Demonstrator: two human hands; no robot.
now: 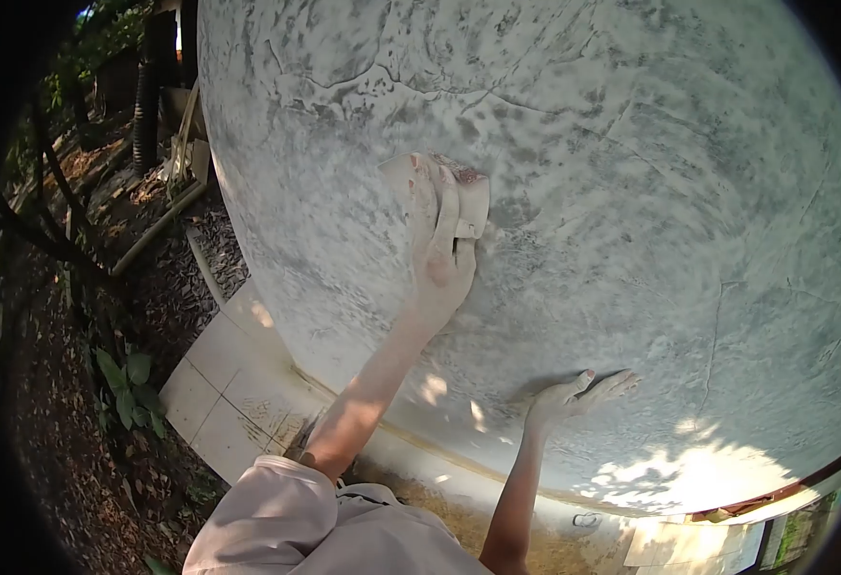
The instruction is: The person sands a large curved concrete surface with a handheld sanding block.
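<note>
My left hand [442, 251] presses a folded pale sheet of sandpaper [473, 196] flat against a rough, grey-white plastered wall [631, 144], with the fingers stretched over the sheet. My right hand [578, 395] rests lower on the same wall, palm flat and fingers spread, holding nothing. A light sleeve [276, 517] covers my left upper arm at the bottom of the view.
Pale tiles [219, 383] and a yellowish strip [439, 450] run along the wall's base. Bare earth with dry leaves, a small green plant [128, 383], thin branches and a dark corrugated pipe [144, 105] lie to the left. Sunlight patches fall on the wall at lower right.
</note>
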